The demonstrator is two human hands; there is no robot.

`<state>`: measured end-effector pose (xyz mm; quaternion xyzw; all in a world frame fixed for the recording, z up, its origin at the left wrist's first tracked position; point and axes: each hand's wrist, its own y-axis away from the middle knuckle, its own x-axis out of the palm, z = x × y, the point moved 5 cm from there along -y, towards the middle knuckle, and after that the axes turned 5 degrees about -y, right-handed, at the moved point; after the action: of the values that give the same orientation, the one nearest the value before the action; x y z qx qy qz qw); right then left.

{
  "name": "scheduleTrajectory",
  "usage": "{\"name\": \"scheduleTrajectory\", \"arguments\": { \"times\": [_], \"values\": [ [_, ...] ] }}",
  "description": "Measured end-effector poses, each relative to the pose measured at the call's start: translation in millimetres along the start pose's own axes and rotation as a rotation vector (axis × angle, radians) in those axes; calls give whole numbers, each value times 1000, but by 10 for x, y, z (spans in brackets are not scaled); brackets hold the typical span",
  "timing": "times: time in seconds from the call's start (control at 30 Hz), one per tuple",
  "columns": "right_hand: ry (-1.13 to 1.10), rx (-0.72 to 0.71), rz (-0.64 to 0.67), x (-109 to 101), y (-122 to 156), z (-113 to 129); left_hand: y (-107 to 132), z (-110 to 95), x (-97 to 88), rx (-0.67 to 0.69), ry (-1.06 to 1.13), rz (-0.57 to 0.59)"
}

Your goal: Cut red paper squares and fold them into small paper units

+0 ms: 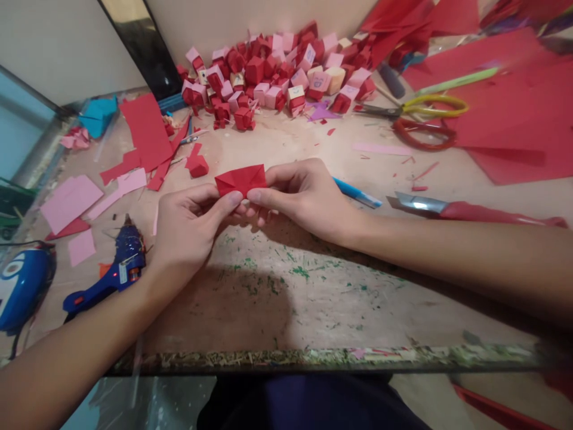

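Between my two hands is a small folded piece of red paper (pixel 242 179), creased into a rectangle with diagonal fold lines. My left hand (pixel 192 218) pinches its lower left part, thumb on the front face. On the other side, my right hand (pixel 304 194) grips the lower right corner with its thumb close to the left thumb. The fingers behind the paper are partly hidden. A blue pen (pixel 358 194) lies just beyond my right wrist. A small red folded paper piece (pixel 197 164) rests to the left of the held paper.
Many small red and pink paper figures (pixel 268 77) are heaped at the back. Scissors (pixel 416 113), a red-handled knife (pixel 447 209) and red sheets (pixel 514 107) lie right. A blue glue gun (pixel 119 263), pink scraps (pixel 71 203) and a blue device (pixel 24 286) sit left.
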<state>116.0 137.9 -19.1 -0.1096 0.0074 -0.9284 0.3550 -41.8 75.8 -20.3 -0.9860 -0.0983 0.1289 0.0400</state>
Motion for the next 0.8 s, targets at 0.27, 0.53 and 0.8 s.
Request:
{"name": "scheduleTrajectory", "arguments": {
  "times": [0.27, 0.53, 0.8],
  "values": [
    [-51, 21, 15, 22, -12, -53, 19, -24, 2, -18, -33, -25],
    [-45, 80, 40, 26, 9, -53, 41, -22, -4, -26, -34, -25],
    [115, -39, -18, -53, -5, 13, 3, -32, -26, -72, 63, -45]
  ]
}}
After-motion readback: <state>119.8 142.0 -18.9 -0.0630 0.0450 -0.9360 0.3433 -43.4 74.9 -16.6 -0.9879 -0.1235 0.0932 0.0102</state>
